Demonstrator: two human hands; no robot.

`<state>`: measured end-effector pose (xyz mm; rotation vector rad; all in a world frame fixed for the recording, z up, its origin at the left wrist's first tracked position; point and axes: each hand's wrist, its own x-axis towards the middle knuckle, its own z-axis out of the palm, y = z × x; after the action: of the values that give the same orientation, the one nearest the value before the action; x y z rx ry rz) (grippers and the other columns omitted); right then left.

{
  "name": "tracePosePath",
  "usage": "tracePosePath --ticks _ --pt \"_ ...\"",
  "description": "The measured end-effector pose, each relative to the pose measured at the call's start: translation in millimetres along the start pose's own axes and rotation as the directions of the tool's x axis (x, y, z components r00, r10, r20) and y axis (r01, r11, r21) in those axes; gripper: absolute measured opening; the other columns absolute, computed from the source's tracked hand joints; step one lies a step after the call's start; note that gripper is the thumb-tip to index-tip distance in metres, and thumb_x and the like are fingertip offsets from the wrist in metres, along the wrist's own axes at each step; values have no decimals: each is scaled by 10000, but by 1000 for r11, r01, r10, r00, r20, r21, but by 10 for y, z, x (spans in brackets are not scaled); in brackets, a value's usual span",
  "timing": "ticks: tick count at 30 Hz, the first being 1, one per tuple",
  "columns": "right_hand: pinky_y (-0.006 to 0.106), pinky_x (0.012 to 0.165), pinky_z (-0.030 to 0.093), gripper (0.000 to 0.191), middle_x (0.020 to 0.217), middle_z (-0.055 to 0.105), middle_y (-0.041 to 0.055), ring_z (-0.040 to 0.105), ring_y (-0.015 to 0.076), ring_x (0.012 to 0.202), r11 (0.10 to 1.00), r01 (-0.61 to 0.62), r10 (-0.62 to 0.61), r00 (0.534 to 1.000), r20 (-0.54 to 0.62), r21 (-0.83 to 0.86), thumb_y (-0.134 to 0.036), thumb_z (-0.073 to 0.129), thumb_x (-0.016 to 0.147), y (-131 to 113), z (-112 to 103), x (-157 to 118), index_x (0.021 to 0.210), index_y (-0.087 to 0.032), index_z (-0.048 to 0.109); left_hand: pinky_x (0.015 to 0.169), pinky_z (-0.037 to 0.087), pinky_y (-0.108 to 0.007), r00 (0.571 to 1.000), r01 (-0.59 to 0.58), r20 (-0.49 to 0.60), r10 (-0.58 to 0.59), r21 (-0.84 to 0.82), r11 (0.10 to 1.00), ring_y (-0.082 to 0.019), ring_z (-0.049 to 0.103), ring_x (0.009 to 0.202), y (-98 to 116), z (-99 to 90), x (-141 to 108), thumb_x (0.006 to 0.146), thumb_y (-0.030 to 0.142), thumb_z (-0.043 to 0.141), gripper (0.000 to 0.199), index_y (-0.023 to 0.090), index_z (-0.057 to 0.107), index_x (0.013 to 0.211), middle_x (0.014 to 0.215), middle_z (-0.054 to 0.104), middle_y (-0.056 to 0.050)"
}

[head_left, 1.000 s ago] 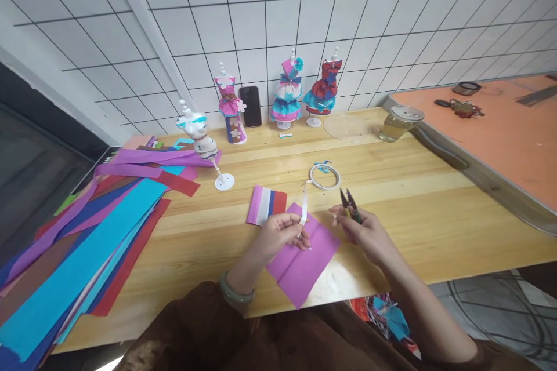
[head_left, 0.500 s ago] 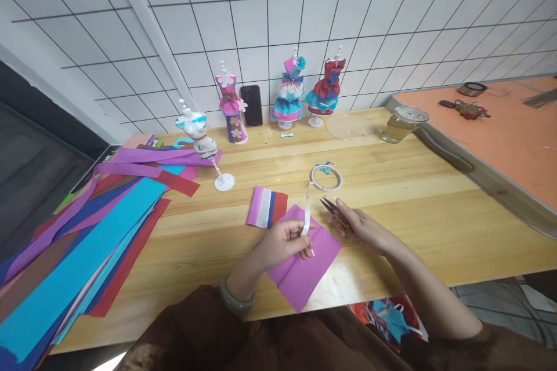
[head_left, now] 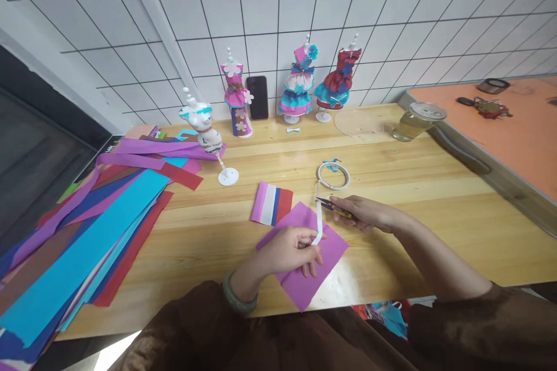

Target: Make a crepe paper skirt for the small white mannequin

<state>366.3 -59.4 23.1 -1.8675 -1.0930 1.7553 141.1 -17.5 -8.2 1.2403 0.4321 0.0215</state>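
My left hand (head_left: 296,250) pinches the free end of a white tape strip (head_left: 319,219), drawn out from a tape roll (head_left: 333,175) lying flat on the table. In my right hand (head_left: 368,213) is a pair of scissors (head_left: 333,206), whose blades sit at the strip between the roll and my left fingers. Under my left hand lies a square of magenta crepe paper (head_left: 304,295). A small striped piece of crepe paper (head_left: 272,204) in pink, white, blue and red rests just behind it.
Long crepe paper strips (head_left: 100,226) pile up at the left. Several small dress forms stand along the back, one a bare white form (head_left: 209,136) nearest the pile. A phone (head_left: 257,98) leans on the wall. A lidded cup (head_left: 418,122) stands at the right edge.
The scissors have moved left, from beside the tape strip to its edge. The view has shifted slightly. My left hand keeps hold of the strip.
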Motion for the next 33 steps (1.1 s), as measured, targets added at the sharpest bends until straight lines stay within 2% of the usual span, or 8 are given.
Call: tracePosePath --ticks 5,14,26,33 --pt "189 378 127 596 502 296 -68 198 41 406 999 5 -4 1000 30 -35 -721 327 750 3 -58 72 743 -152 505 443 451 -202 998 46 31 -47 24 999 -79 574 461 -10 0 -16 801 323 528 437 140 488 1196 738 641 -46" --pt "186 381 134 563 513 273 -70 210 48 422 998 33 -31 998 46 -57 -694 340 771 -31 -69 122 760 -156 504 442 451 -203 997 59 52 -61 30 998 -70 553 441 -67 -21 7 799 302 536 453 128 466 1212 775 660 -76" --pt "188 382 134 549 491 264 -69 213 50 416 992 4 -7 1000 -29 -124 -676 367 773 -100 -54 117 749 -153 531 440 451 -218 994 76 70 -80 58 995 -83 564 444 -100 -39 6 790 348 542 424 121 487 1143 773 662 -76" --pt "190 388 155 558 496 295 -55 266 64 437 982 -13 -5 996 -93 -188 -681 394 754 -102 -75 124 741 -148 560 459 461 -221 991 99 82 -105 79 992 -83 569 458 -119 -54 8 793 352 537 444 119 461 1163 789 656 -83"
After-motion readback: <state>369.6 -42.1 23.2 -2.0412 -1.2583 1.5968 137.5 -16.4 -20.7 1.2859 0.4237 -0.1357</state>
